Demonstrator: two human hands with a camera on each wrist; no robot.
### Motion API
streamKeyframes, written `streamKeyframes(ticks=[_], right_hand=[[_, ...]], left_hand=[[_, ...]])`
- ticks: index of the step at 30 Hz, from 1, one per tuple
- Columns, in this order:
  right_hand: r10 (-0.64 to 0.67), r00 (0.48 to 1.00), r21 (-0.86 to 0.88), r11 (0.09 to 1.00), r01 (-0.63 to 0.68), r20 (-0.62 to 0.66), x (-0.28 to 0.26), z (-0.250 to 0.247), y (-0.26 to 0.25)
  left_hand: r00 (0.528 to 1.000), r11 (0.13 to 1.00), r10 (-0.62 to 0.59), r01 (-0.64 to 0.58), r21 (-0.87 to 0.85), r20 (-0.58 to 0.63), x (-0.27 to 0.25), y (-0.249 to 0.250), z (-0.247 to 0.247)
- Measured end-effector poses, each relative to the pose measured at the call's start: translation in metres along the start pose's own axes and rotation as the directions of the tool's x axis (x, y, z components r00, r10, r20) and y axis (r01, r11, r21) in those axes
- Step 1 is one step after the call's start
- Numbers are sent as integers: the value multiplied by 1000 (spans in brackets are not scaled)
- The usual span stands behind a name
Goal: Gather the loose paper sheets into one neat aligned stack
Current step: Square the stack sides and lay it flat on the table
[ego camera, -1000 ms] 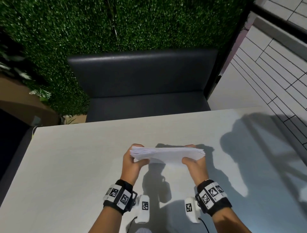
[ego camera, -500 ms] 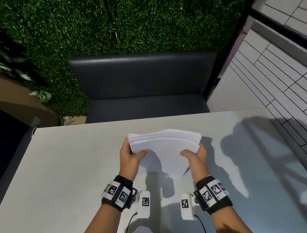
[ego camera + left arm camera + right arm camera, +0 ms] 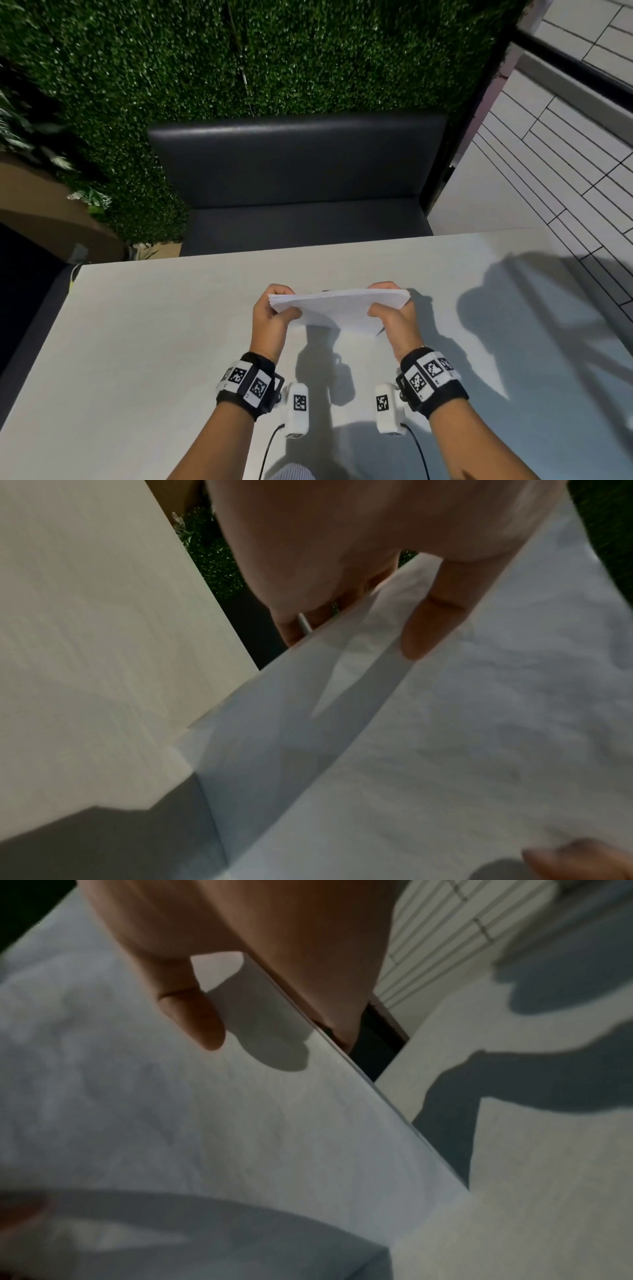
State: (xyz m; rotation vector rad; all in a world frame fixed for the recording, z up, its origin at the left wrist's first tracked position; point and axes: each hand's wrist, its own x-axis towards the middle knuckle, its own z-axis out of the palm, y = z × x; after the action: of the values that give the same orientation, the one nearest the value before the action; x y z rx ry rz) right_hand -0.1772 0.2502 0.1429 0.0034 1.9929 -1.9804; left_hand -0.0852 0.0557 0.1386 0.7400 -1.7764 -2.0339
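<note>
No readable writing anywhere — only black-and-white square marker codes on the wrist bands [image 3: 247, 381] and on the two small white units hanging from them.

Pale table [image 3: 137, 342], wood-grained, crossed by hard shadows. Beyond its far edge, a dark padded bench [image 3: 298, 178] against a green hedge wall [image 3: 239, 58]; pale tiled floor [image 3: 555, 164] out past the right hand's side.

Paper stack [image 3: 337, 306] is gripped at both ends, tilted, above the table in front of the person. Left hand [image 3: 270, 318] clamps the left end, thumb on the near face, fingers curled over the far edge. Right hand [image 3: 394, 317] clamps the right end likewise — thumb [image 3: 192, 1010] pressed flat on the top sheet. Sheet edges at the top look slightly fanned; one lower corner pokes out just beside the right palm. No containers seen.
</note>
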Motion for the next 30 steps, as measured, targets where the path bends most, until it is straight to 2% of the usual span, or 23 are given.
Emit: streamKeyframes(ticks=[2,5,7,10,13,16,20,23,28,30], right_hand=[[-54,999,27,998,54,-5,-3,2,-2],[-174,984,144,973,178,-43,-8,6,-11],[-193,977,175,963,207,-93,-6,12,-18],[-173,967,149,968,202,-187,1,18,-27],[-173,962,142,968,206,-212,5,20,-31],[-141,966,193,964,184,-216,4,20,-35],[-177,955,139,967,214,-239,5,23,-35],[-210,944,136,959,250,-255,5,25,-34],[-191,952,144,963,229,-240,10,28,-35],[-188,965,172,960,220,-180,9,24,-35]], left_hand=[[1000,1000,27,-27,10,-5,-2,6,2],[994,993,104,-103,-65,14,-3,19,6],[996,991,93,-91,-99,13,-1,29,13],[995,993,65,-72,-89,-78,6,38,24],[980,992,50,-72,-106,-195,11,42,29],[973,992,44,-70,-105,-227,13,41,32],[955,996,4,-32,-89,-296,21,37,38],[957,995,10,-39,-94,-289,24,36,40],[966,996,34,-55,-77,-256,26,42,41],[967,996,22,-44,-80,-255,28,42,41]])
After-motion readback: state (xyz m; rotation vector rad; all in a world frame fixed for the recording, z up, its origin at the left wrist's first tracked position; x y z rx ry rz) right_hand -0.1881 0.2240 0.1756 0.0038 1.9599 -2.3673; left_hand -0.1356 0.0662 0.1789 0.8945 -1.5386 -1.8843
